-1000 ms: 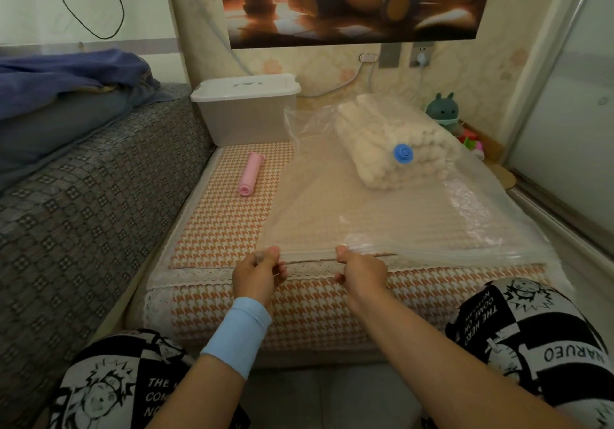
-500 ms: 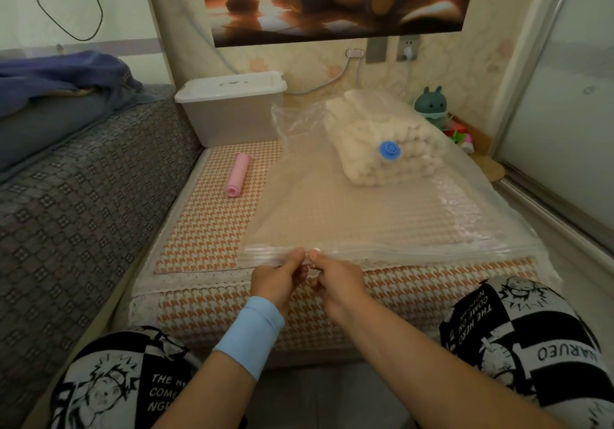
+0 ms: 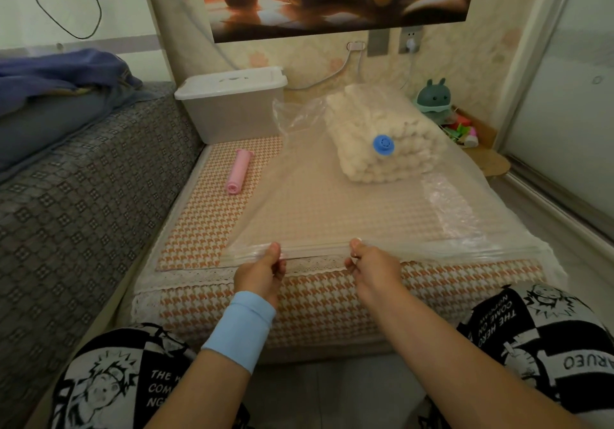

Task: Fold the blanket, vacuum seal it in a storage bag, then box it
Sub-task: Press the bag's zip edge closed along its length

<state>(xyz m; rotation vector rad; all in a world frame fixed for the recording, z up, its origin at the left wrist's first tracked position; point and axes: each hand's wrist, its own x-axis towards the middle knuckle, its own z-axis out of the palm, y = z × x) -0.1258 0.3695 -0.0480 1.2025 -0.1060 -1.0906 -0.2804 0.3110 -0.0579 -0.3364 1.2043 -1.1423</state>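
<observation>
Grip: left hand (image 3: 262, 272) and right hand (image 3: 373, 267) each pinch the zip strip (image 3: 315, 250) of the clear plastic storage bag (image 3: 332, 209), set apart along it
Blanket: cream bobbled folded blanket (image 3: 382, 139) lies inside at the far end, under the round blue valve (image 3: 382, 144)
Seal risk: any unpressed stretch of strip, likely toward the right corner, would leak air during vacuuming
Wrinkle risk: crumpled film near that corner could fold into the track
Nearby: pink cylindrical pump (image 3: 239, 176) on the bed; white lidded plastic box (image 3: 232, 103) behind
</observation>
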